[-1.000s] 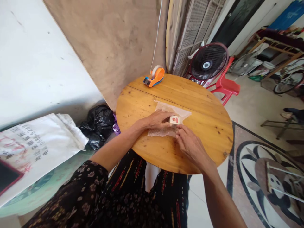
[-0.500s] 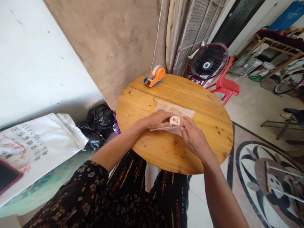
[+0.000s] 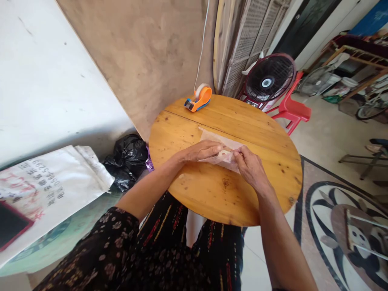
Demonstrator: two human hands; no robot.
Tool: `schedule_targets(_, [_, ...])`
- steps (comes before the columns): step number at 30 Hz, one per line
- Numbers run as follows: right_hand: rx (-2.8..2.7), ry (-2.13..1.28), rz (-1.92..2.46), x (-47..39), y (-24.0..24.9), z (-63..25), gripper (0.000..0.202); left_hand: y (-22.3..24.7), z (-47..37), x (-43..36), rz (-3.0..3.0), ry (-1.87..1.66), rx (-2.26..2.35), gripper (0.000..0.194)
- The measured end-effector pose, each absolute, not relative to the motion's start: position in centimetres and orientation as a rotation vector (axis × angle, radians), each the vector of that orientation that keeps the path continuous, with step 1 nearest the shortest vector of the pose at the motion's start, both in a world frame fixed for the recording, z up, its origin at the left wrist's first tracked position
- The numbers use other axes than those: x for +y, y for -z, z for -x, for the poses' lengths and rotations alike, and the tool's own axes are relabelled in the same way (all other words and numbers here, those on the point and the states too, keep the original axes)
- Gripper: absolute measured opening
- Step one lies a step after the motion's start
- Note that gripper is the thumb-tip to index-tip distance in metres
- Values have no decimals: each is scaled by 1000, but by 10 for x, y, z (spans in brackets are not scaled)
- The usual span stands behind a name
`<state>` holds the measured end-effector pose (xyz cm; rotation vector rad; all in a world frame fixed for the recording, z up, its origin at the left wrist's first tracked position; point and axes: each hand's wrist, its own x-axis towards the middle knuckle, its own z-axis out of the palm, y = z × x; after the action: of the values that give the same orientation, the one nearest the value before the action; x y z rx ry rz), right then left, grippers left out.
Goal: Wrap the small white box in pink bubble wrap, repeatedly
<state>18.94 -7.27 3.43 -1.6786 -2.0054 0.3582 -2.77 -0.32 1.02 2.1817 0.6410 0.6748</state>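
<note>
On the round wooden table, a small white box with a red mark lies on a thin translucent sheet, part of which now covers it. My left hand rests flat over the sheet's left part, fingers stretched toward the box. At the box's right, my right hand pinches the sheet's edge between thumb and fingers.
An orange tape dispenser stands at the table's far edge. Beyond the table are a fan and a red chair. Black plastic bags and a white sack lie to the left.
The near part of the sheet has been folded up over the box, which showed uncovered before. My right hand has closed on the sheet's right edge.
</note>
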Motion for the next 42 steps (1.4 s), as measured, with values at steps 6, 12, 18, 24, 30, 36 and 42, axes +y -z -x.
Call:
schedule_targets(6, [-1847,-422,1643,-67,-20,-196,22,-13,37,3,-1993,-716,536,48])
schedule_targets(12, [-1754,-406,1681,-66,-8,-197,27,-8,30,3,-2123,-634,580,49])
schedule_targets(18, [-1773,-397,1668,-66,-7,-189,30,-6,22,-2,-2190,-736,779,41])
schedule_targets(24, [-1771,-384,1677,-65,-5,-188,31,-5,16,-10,-2055,-756,854,19])
schedule_targets(30, [-1693,-442,1694,-63,-2,-190,35,-1,12,-7,-1983,-847,912,21])
schedule_targets(36, [-1612,-552,1623,-60,2,-190,32,3,10,-5,-1946,-850,941,18])
schedule_targets(42, [-1570,-592,1605,-59,5,-191,31,4,10,-4,-1944,-890,957,14])
